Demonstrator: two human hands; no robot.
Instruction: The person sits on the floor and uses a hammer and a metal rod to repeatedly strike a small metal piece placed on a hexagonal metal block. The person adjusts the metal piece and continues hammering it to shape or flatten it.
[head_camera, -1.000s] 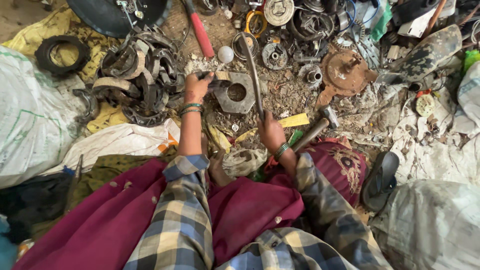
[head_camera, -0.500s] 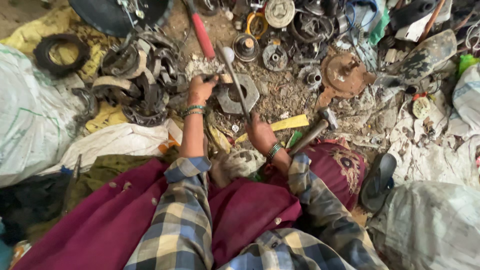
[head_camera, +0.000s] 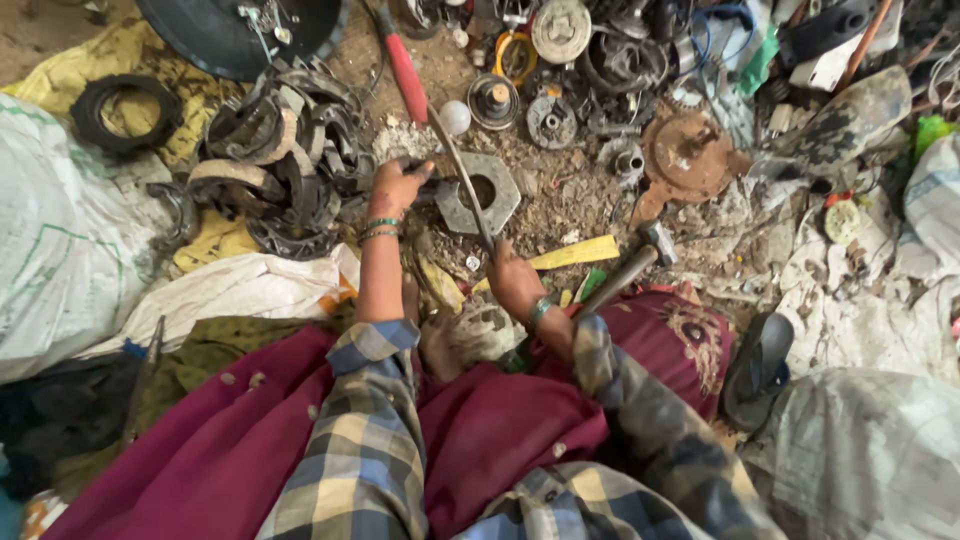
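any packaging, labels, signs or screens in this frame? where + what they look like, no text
No signs, screens or readable labels. Packaging only:
White woven sack, left edge, bulging, thin green stripes.
White woven sack, lower right corner, greyish, dusty.
White sacking, flat beside the left forearm, with an orange edge.
Pale sack, right edge, partly cut off.
Yellow sheet, upper left, crumpled, soiled.
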